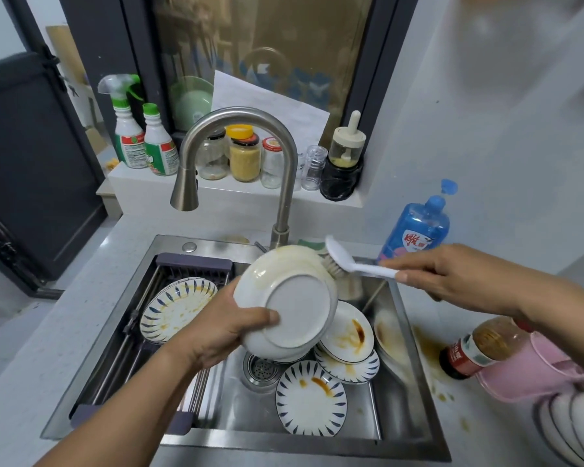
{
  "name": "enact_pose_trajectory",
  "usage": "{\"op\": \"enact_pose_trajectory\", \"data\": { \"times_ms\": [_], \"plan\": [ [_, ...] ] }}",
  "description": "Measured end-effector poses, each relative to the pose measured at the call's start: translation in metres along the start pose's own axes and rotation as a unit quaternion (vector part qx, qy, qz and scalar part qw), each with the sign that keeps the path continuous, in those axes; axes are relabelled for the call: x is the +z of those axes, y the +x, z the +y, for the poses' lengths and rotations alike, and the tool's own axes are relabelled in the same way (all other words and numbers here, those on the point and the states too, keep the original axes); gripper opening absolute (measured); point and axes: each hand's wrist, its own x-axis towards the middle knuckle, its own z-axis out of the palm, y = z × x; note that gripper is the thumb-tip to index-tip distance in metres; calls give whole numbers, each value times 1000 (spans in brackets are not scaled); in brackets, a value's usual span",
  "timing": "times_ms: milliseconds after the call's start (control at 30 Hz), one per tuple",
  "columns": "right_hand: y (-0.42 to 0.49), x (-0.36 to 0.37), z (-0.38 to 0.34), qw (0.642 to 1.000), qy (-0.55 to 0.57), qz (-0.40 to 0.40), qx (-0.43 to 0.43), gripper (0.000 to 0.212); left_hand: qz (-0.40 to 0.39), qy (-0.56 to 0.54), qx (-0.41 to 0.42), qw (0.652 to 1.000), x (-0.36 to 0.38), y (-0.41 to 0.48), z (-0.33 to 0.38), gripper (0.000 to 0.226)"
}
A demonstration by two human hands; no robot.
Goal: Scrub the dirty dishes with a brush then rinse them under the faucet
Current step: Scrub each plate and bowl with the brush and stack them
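Left hand (pixel 223 328) grips a white plate (pixel 294 308) just below & in front of the faucet (pixel 236 156). Thumb curls over the underside, which faces the viewer, prob. so the soiled face meets the bristles. Right hand (pixel 452 274), right of the faucet, pinches the dish brush (pixel 354 266) handle, bristles touching the plate's far rim. No water visible. Stained plates (pixel 311 397) wait in the sink (pixel 196 244) below the faucet.

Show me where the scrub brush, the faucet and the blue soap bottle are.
scrub brush (pixel 368 268): head view, on its white handle.
faucet (pixel 285 183): head view, on the upright metal pipe.
blue soap bottle (pixel 418 227): head view, on the blue body above the label.
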Motion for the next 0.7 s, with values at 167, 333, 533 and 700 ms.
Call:
{"op": "enact_pose_trajectory", "data": {
  "times_ms": [167, 333, 533, 700],
  "plan": [
    [-6, 35, 9, 994, 86, -52, 39, 30, 3, -147, 35, 989, -2, 2, 10, 63],
    [8, 59, 3, 954, 275, 78, 95, 21, 18, -186, 40, 982, 4, 10, 9, 63],
    [28, 71, -38, 882, 449, 125, 71, 46, -14, -256, -2, 967, 25, 5, -6, 72],
    [29, 73, -43, 905, 405, 123, 38, 49, -37, -174, -25, 984, 19, 2, -3, 77]
  ]
}}
